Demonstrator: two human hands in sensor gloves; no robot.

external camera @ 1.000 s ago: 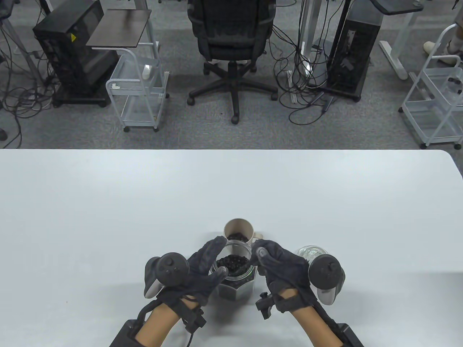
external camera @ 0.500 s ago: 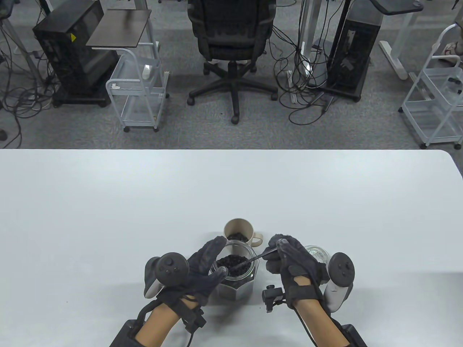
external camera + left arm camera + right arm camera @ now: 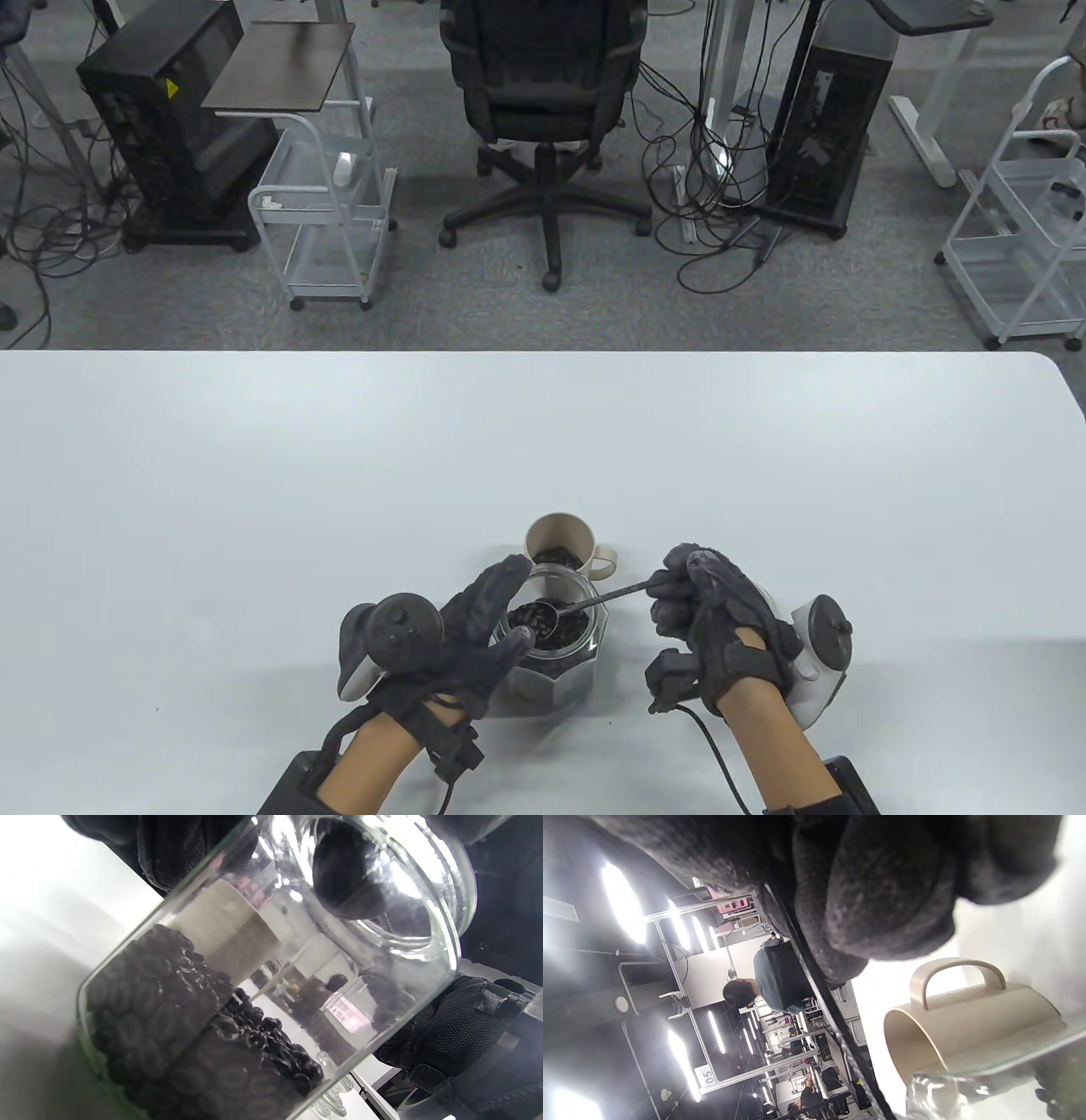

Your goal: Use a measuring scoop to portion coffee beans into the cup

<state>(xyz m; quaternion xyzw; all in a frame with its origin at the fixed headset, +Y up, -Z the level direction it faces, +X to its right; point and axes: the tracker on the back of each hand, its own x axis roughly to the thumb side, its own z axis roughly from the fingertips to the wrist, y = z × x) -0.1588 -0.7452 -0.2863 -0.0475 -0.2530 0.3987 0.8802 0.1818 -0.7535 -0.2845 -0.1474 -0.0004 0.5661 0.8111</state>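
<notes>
Beans already lie in the cup (image 3: 558,536) behind the jar (image 3: 551,632) — left hand (image 3: 475,628) grips the jar, right hand (image 3: 704,607) pinches the scoop (image 3: 585,604), seemingly loaded — another portion remains.

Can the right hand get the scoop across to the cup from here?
Probably yes: the right hand holds the scoop over the open jar, and the cup stands uncovered just behind it.

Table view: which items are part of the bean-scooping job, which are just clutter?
In use:
- jar of beans, held by left hand
- scoop, handle gripped by right hand, bowl in the jar
- cup, beans already inside

Idle:
- chair
- carts
- floor cables
</notes>
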